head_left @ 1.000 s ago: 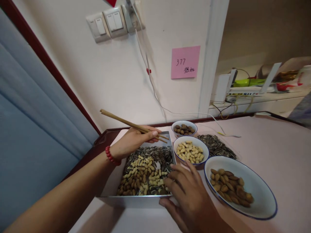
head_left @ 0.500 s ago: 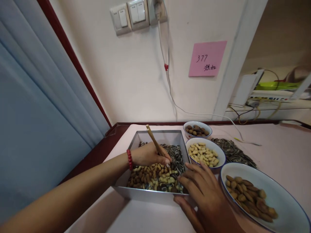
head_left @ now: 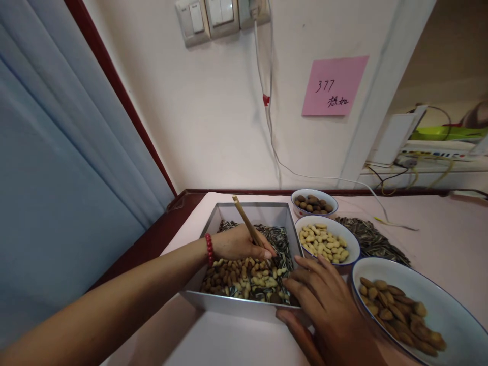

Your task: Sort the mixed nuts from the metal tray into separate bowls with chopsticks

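In my left hand (head_left: 246, 244), which wears a red bead bracelet (head_left: 209, 249), is a pair of wooden chopsticks (head_left: 246, 218). Fingers are closed round them, and the lower ends are hidden inside a square metal tray (head_left: 229, 304). Striped sunflower seeds (head_left: 281, 244) fill the tray's back and right side. Peanuts in the shell (head_left: 244, 284) and brown nuts (head_left: 217, 278) lie toward its front. My right hand (head_left: 328, 305) grips the tray's front right corner, thumb outside the front wall and fingers over the rim.
Right of the tray stand a bowl of round brown nuts (head_left: 315, 193), a bowl of peanuts (head_left: 356, 251) and a larger oval bowl of almond-like nuts (head_left: 438, 300). Loose sunflower seeds (head_left: 373, 241) are heaped behind them. A white cable (head_left: 324, 178) trails onto the table. Blue curtain (head_left: 57, 178) hangs left.
The upper ends of the chopsticks, slightly apart before, now line up as one. Both hands stay at the tray; the whole view has shifted a little.
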